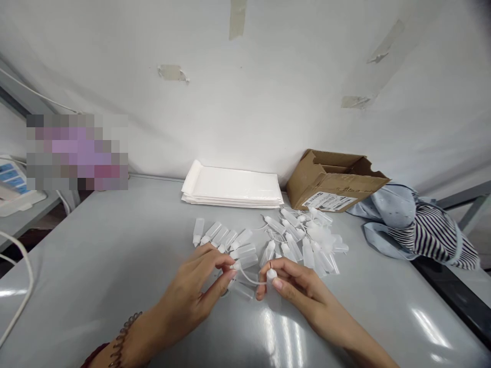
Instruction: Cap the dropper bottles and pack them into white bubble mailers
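Observation:
My right hand (295,289) grips a small translucent dropper bottle (272,286), its white tip pointing up between thumb and fingers. A thin white strap (251,279) curves leftward from this bottle to a small white cap (237,265). Thumb and index finger of my left hand (207,278) are closed on that cap. Just behind the left fingertips lie several similar bottles (220,236) in a loose row, some partly hidden by the hand. Beyond my right hand is a larger heap of bottles (307,245) with white tips and straps.
A stack of white padded envelopes (233,184) lies against the wall. Right of it stands an open cardboard box (337,179). A light blue bag with striped cloth (425,230) rests at the table's right edge. A white cable (26,281) hangs at the left of the grey table (126,245).

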{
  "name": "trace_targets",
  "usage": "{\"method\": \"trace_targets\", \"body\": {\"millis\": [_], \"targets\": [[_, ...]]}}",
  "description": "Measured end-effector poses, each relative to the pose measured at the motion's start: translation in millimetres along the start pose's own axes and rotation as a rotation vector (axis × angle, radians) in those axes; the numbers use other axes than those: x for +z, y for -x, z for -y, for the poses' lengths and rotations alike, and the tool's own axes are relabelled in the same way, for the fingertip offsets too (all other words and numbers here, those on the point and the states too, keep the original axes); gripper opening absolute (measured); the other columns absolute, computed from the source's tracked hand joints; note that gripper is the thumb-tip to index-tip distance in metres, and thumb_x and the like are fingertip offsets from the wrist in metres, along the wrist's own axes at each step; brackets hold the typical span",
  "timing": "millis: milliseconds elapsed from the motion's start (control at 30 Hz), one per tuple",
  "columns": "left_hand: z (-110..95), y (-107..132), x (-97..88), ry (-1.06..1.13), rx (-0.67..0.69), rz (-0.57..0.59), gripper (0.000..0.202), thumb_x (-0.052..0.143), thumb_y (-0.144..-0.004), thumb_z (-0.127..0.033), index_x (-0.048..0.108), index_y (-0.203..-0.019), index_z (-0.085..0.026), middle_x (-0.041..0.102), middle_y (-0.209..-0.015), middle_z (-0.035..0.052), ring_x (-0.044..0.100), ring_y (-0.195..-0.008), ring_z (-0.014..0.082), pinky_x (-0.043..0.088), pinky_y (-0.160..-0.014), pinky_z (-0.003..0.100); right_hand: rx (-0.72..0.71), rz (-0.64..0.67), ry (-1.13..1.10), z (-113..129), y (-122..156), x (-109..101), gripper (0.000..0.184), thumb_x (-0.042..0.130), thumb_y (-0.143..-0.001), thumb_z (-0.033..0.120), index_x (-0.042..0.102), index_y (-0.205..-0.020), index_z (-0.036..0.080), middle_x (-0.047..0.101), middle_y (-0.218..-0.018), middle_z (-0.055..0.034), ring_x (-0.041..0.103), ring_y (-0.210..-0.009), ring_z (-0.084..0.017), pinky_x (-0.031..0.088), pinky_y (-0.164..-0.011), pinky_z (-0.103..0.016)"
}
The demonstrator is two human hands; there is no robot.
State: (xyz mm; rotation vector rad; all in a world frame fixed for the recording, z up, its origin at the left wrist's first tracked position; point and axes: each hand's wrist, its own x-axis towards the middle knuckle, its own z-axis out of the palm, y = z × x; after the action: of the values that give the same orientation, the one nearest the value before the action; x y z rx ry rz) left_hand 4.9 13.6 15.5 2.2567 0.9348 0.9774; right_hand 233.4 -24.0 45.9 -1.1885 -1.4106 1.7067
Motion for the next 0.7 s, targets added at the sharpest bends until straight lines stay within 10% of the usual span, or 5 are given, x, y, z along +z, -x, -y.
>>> {"method": "trace_targets", "body": {"millis": [700], "targets": [[-2.6,3.2,7.5,0.147,0.068,0.091,0.016,0.05,-0.091,-0.004,0.056,-0.097,-0.017,0.058,-0.077,0.0002,0.05,-0.075,0.0136,0.042,-0.069,0.024,0.024,0.008,0.08,-17.5,0.0,13.6,0.029,0.047,-0.095,0.045,0.056,-0.106,0.02,0.062,-0.076,-0.0003,0.045,-0.062,-0.01,0.034,-0.056,-0.024]]}}
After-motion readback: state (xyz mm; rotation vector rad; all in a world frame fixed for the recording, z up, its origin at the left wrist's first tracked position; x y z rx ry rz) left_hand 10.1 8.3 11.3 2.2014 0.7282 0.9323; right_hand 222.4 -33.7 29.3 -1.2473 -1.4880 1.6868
